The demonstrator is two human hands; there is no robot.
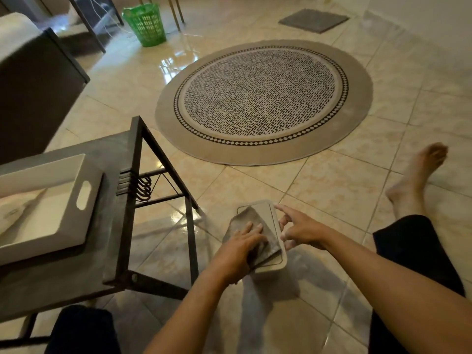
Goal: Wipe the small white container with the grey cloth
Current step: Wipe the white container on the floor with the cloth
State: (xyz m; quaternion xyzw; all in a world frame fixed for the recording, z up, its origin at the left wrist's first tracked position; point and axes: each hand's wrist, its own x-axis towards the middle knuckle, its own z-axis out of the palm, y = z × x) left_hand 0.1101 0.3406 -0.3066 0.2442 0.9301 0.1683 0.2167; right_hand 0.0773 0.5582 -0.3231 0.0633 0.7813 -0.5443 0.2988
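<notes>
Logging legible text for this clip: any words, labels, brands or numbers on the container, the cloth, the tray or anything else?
None can be read.
The small white container, grey cloth, white tray and green basket show no lettering.
The round rug bears only a pattern.

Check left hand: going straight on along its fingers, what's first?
The left hand, flat on the grey cloth, first crosses bare lid of the small white container, then probably a fingertip of the right hand; depth unclear.

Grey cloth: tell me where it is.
Head view, low centre: the grey cloth lies on the white container on the floor, under the left hand, right of the table.
</notes>
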